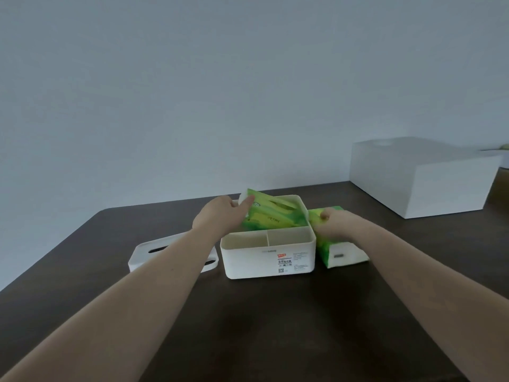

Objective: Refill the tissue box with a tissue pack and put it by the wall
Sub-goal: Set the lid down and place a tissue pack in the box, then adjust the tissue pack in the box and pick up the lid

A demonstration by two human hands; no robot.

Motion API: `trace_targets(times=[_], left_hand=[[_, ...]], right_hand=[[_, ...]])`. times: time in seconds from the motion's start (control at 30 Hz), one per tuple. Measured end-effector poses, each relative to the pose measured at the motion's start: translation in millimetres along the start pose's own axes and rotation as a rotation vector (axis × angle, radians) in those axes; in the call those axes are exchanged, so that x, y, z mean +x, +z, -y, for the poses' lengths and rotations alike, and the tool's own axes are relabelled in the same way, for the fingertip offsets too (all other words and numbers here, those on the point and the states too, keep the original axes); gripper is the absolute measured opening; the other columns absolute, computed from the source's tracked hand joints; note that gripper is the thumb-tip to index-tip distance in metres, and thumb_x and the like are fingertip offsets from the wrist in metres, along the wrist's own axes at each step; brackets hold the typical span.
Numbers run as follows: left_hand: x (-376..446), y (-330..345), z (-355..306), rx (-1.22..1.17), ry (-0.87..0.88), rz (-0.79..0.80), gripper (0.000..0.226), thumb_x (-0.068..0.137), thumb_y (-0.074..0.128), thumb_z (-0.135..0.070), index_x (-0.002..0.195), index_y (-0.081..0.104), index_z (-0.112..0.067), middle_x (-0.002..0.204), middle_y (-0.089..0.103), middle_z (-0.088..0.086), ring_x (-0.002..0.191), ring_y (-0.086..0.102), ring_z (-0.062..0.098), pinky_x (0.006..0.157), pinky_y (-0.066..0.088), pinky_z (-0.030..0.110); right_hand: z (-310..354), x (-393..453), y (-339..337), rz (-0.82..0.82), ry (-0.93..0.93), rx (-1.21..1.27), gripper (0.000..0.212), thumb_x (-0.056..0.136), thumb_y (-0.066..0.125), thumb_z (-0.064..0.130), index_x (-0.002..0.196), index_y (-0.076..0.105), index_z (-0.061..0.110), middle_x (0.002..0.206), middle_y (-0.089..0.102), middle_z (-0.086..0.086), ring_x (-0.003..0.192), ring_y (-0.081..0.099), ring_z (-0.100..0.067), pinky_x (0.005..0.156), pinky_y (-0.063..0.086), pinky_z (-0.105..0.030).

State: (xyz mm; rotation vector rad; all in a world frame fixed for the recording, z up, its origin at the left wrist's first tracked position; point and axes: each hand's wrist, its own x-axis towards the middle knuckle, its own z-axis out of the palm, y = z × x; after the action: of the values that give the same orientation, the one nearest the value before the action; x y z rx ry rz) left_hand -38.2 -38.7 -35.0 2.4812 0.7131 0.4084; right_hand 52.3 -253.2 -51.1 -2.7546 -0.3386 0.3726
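An open white tissue box (268, 259) stands mid-table, with two small compartments along its near side. A green tissue pack (275, 216) lies tilted in its far compartment, left end raised above the rim. My left hand (220, 216) grips that raised left end. My right hand (334, 226) rests on a second green tissue pack (337, 252) lying just right of the box, fingers curled over its far end. The box's white lid (154, 250), with a dark slot, lies on the table to the left, partly behind my left forearm.
A large white closed box (421, 176) sits at the back right against the pale wall (192, 92). The dark wooden table (261, 326) reaches the wall behind the tissue box.
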Motion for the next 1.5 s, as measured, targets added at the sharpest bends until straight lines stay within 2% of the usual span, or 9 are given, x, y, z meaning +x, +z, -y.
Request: trace_targets(times=[0.13,0.3,0.5,0.73,0.87,1.13,1.27,1.33,1.5], left_hand=[[7.9,9.3,-11.2,0.162,-0.019,-0.005,0.057,0.082,0.039,-0.068,0.096,0.057,-0.016,0.086,0.063,-0.002,0.082,0.063,0.021,0.066,0.045,0.03],[17.2,12.2,-18.8,0.058,-0.035,0.02,0.007,0.076,0.046,-0.008,0.071,0.047,-0.012,0.062,0.046,0.001,0.057,0.043,0.022,0.05,0.032,0.023],[44.6,-12.2,-20.6,-0.468,-0.054,-0.294,0.012,0.085,0.051,-0.014,0.074,0.051,-0.012,0.062,0.045,-0.001,0.061,0.041,0.022,0.054,0.032,0.026],[72.6,-21.9,2.8,-0.464,-0.092,-0.501,0.017,0.094,0.051,-0.025,0.086,0.051,-0.01,0.062,0.044,-0.004,0.059,0.044,0.021,0.047,0.029,0.023],[87.3,-18.8,25.0,-0.449,-0.128,-0.492,0.017,0.093,0.052,-0.025,0.082,0.051,-0.011,0.065,0.053,0.001,0.077,0.058,0.033,0.053,0.037,0.025],[118.5,-0.1,67.8,-0.531,-0.303,-0.2,0.028,0.085,0.065,-0.004,0.061,0.053,-0.011,0.062,0.061,0.007,0.099,0.071,0.038,0.096,0.054,0.049],[126.0,8.7,78.2,-0.569,-0.337,-0.191,0.019,0.085,0.06,0.0,0.068,0.059,-0.009,0.083,0.066,0.017,0.081,0.07,0.032,0.083,0.059,0.039],[123.7,10.0,78.7,-0.573,-0.348,-0.194,0.017,0.087,0.052,0.0,0.073,0.056,-0.009,0.08,0.061,0.013,0.06,0.058,0.022,0.064,0.053,0.025],[114.3,7.5,79.0,-0.372,-0.362,-0.234,0.034,0.079,0.046,0.007,0.049,0.041,-0.008,0.066,0.052,0.015,0.054,0.045,0.025,0.058,0.04,0.029]], right_hand=[[-4.0,3.8,5.5,0.043,0.072,-0.097,0.104,0.062,0.068,0.058,0.148,0.011,0.043,0.16,0.004,-0.017,0.139,0.024,-0.045,0.107,0.034,-0.059],[-3.8,11.4,12.1,-0.118,0.11,-0.056,0.086,0.075,0.055,0.032,0.147,0.01,0.046,0.147,0.03,-0.016,0.133,0.033,-0.038,0.099,0.036,-0.055],[-4.3,17.0,-11.5,-0.365,0.1,0.136,0.073,0.074,0.056,0.031,0.14,0.026,0.04,0.133,0.042,-0.015,0.125,0.039,-0.037,0.097,0.034,-0.051],[18.6,13.8,-33.0,-0.592,-0.274,0.247,0.08,0.07,0.066,0.042,0.14,0.029,0.044,0.139,0.044,-0.006,0.125,0.043,-0.037,0.102,0.037,-0.052],[28.4,12.0,-35.2,-0.517,-0.537,0.141,0.085,0.068,0.073,0.038,0.14,0.03,0.046,0.144,0.039,-0.001,0.127,0.041,-0.032,0.105,0.035,-0.051],[49.8,17.6,-39.1,-0.323,-0.751,-0.199,0.079,0.075,0.072,0.041,0.139,0.028,0.054,0.154,0.024,0.007,0.135,0.027,-0.025,0.109,0.022,-0.045],[59.8,26.1,-33.8,-0.256,-0.814,-0.324,0.077,0.075,0.07,0.044,0.139,0.029,0.055,0.155,0.023,0.01,0.136,0.026,-0.025,0.109,0.023,-0.045],[63.6,31.2,-29.9,-0.226,-0.843,-0.368,0.077,0.074,0.071,0.047,0.14,0.032,0.052,0.157,0.023,0.011,0.14,0.023,-0.022,0.113,0.021,-0.044],[61.8,35.8,-25.5,-0.097,-0.877,-0.131,0.055,0.078,0.075,0.036,0.13,0.055,0.038,0.147,0.044,0.014,0.136,0.036,-0.006,0.109,0.025,-0.023]])
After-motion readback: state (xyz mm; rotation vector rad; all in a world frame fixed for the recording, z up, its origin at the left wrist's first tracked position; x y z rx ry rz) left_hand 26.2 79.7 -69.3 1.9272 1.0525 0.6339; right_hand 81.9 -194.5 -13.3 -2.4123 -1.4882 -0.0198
